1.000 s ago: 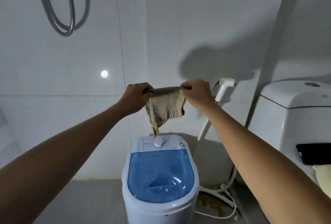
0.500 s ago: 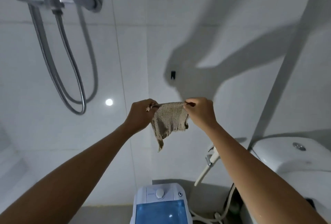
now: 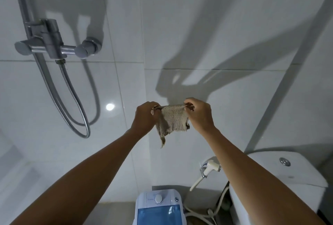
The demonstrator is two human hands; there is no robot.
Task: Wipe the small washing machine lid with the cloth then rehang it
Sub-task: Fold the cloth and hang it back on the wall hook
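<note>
A small beige knitted cloth (image 3: 173, 120) hangs stretched between both hands, held up against the white tiled wall. My left hand (image 3: 145, 117) pinches its top left corner and my right hand (image 3: 200, 115) pinches its top right corner. One ragged corner of the cloth dangles below. The small white washing machine (image 3: 158, 206) with its blue see-through lid (image 3: 159, 215) stands low at the bottom edge, well beneath the cloth. The wall hook seen earlier is hidden behind the hands and cloth.
A metal shower valve (image 3: 54, 44) with a looping hose (image 3: 79, 113) hangs on the wall at left. A white toilet tank (image 3: 281, 170) stands at right, with a bidet sprayer (image 3: 207, 170) on the wall between it and the washing machine.
Both hands have raised the cloth higher up the wall, away from the washing machine. My view has tilted upward, so the machine has dropped to the bottom edge.
</note>
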